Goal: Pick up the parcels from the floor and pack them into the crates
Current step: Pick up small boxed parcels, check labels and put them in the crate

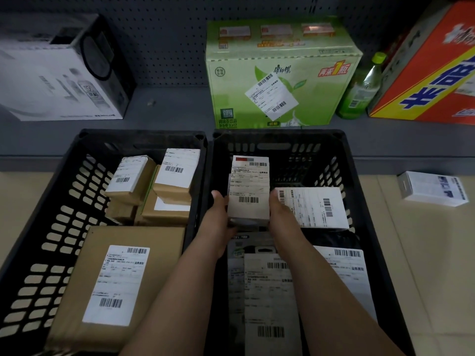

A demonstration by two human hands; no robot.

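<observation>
Pale tiled floor [424, 253] in front of a low grey shelf [167, 109]; on it a white carton [51, 80], a green drinks carton [277, 80], a green bottle [359, 91], an orange box [431, 73]. Two black crates side by side: left crate [51, 201] packed with brown labelled parcels [120, 278]. Inside right crate [359, 160], left hand [218, 214] and right hand [280, 211] clamped on either side of a white labelled parcel [248, 191], just beside another flat parcel [313, 206]. One white box [433, 188] lying on the tiles at right.
</observation>
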